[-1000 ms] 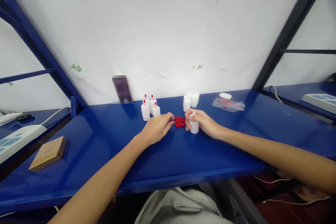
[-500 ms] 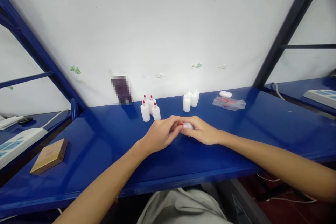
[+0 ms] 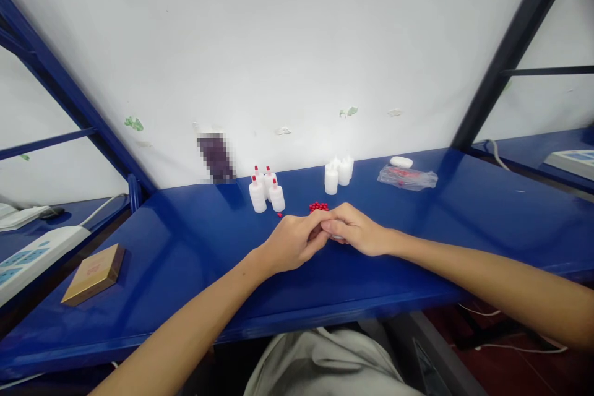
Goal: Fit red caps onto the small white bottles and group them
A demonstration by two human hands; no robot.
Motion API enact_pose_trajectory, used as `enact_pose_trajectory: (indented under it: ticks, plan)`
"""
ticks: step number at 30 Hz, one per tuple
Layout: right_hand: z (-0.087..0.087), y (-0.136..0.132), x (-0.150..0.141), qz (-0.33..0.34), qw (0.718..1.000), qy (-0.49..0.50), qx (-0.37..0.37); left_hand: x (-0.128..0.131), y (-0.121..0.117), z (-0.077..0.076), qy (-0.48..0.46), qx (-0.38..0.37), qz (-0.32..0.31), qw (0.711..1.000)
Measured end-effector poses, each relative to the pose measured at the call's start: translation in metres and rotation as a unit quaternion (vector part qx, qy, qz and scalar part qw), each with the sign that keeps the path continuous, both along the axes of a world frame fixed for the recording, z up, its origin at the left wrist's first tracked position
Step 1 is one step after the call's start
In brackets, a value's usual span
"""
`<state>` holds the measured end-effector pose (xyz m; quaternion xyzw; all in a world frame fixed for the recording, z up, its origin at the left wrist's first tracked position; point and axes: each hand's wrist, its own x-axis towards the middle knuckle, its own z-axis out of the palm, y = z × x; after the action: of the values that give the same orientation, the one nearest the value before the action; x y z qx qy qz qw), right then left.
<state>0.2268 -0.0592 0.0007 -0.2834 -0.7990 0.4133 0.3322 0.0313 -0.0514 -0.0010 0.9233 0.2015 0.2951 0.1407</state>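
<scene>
My right hand [image 3: 359, 230] is closed around a small white squeeze bottle, mostly hidden in the fingers; only a sliver of it shows below them. My left hand [image 3: 294, 240] meets it at the bottle's tip, fingers pinched where a red cap showed a moment ago; the cap is now covered. Just beyond the hands lies a cluster of small red caps [image 3: 318, 206], partly hidden. One loose red cap [image 3: 279, 215] lies to the left. Several white bottles with red caps [image 3: 277, 197] stand upright behind my left hand. Farther right, several white bottles without red caps [image 3: 331, 180] stand together.
A clear plastic bag [image 3: 408, 178] with red contents lies at the back right, beside a white rounded case [image 3: 401, 162]. A gold box [image 3: 94, 273] sits on the blue table [image 3: 185, 284] at left. Blue posts and a white wall bound the back.
My hands have drawn closer over the bottle, covering the red cap and most of its white body. The pile of red caps behind them has come into view; the view has shifted slightly.
</scene>
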Motion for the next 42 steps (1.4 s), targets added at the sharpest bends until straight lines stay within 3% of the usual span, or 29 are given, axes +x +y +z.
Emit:
enact_pose_trajectory:
  ticks: [5, 9, 11, 14, 17, 25, 33, 38, 40, 42]
  plan:
    - [-0.005, 0.003, 0.002, -0.049, 0.998, 0.031, -0.033, -0.001, 0.007, 0.005, -0.075, -0.038, 0.032, 0.996]
    - [-0.003, 0.004, 0.002, -0.097, 0.994, 0.025, -0.037, -0.022, 0.03, 0.031, -0.168, -0.023, 0.214, 0.962]
    - [-0.001, 0.003, 0.001, -0.112, 0.994, 0.013, -0.013, -0.035, 0.042, 0.046, -0.122, -0.003, 0.291, 0.949]
    - [-0.001, 0.001, -0.001, -0.146, 0.989, 0.0, 0.028, -0.049, 0.053, 0.06, -0.022, 0.013, 0.341, 0.94]
    - [-0.005, 0.0, 0.0, -0.167, 0.985, -0.002, 0.048, -0.051, 0.056, 0.064, 0.073, 0.027, 0.353, 0.933]
    - [-0.007, 0.005, 0.007, -0.126, 0.989, 0.066, 0.039, -0.045, 0.06, 0.077, 0.269, 0.058, 0.384, 0.882]
    - [-0.007, 0.005, 0.001, -0.189, 0.98, -0.008, 0.059, -0.047, 0.066, 0.083, 0.313, 0.093, 0.416, 0.849]
    - [-0.008, 0.006, 0.007, -0.144, 0.987, 0.042, 0.052, -0.047, 0.052, 0.086, 0.253, 0.126, 0.423, 0.861]
    - [-0.007, 0.007, 0.008, -0.116, 0.99, 0.07, 0.037, -0.048, 0.041, 0.084, 0.229, 0.122, 0.386, 0.885]
    - [-0.005, 0.007, 0.008, -0.093, 0.992, 0.077, 0.018, -0.051, 0.028, 0.076, 0.241, 0.094, 0.305, 0.917]
